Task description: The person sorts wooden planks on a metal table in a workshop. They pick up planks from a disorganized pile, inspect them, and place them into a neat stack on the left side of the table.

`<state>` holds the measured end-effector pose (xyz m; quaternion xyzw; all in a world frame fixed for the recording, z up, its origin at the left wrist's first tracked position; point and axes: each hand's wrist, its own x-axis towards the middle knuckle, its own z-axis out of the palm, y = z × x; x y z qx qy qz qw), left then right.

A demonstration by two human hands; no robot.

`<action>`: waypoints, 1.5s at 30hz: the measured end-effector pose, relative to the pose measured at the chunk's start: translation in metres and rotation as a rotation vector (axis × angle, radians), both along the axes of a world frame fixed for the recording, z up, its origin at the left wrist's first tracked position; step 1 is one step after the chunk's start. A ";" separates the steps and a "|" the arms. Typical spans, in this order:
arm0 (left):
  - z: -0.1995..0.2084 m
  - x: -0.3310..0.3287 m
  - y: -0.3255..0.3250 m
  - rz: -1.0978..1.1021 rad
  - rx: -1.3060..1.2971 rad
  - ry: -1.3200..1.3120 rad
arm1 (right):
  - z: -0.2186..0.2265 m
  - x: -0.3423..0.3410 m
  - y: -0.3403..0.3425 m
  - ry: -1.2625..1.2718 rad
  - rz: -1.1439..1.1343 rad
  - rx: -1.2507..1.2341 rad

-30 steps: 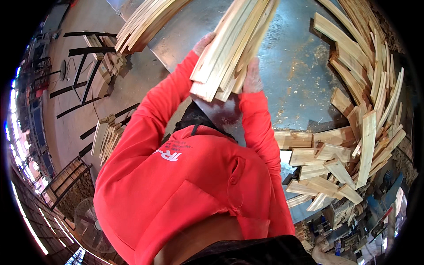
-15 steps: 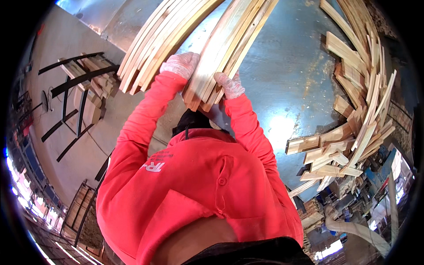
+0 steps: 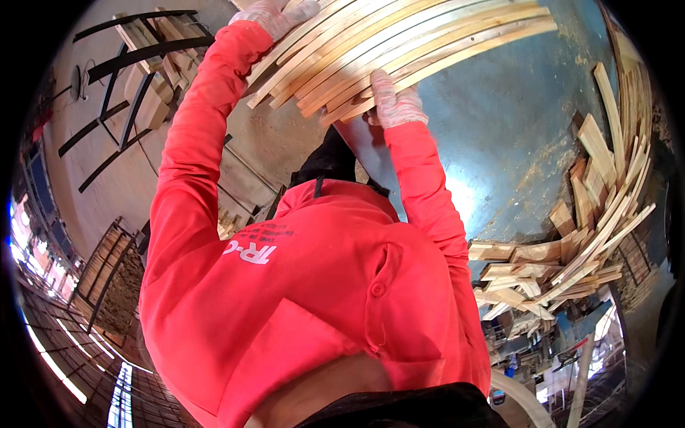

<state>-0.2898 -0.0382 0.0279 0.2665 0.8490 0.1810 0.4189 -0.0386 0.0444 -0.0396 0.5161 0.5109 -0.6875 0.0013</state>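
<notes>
A wide row of pale wooden strips (image 3: 399, 43) lies side by side on the metal tabletop, with the near ends uneven. My left hand (image 3: 275, 18), in a light knitted glove, grips the row's left side near the top of the view, and part of it is cut off by the picture edge. At the row's right side is my right hand (image 3: 398, 101), gloved likewise. Its thumb rests against the outer strip close to the near ends, while its other fingers are partly hidden.
The blue-grey metal tabletop (image 3: 499, 121) carries scattered sawdust. A heap of loose wood offcuts (image 3: 592, 207) curves along its right side. To the left, a black metal frame (image 3: 118, 107) stands on the floor beside stacked wood pieces (image 3: 153, 85). A slatted crate (image 3: 103, 271) sits at lower left.
Two separate groups of strips have come together into one row, lying more sideways. My left hand has shifted from between the groups to the outer left side. My right hand still holds the right side.
</notes>
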 end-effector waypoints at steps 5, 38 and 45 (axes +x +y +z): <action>-0.036 -0.033 0.002 -0.243 -0.051 0.366 | -0.040 -0.003 0.003 0.106 0.209 0.043; -0.052 0.151 -0.090 1.657 0.333 -0.569 | 0.035 -0.064 0.345 -0.365 0.582 1.123; -0.044 0.147 -0.130 1.595 0.465 -0.478 | 0.085 -0.063 0.310 0.250 0.202 0.813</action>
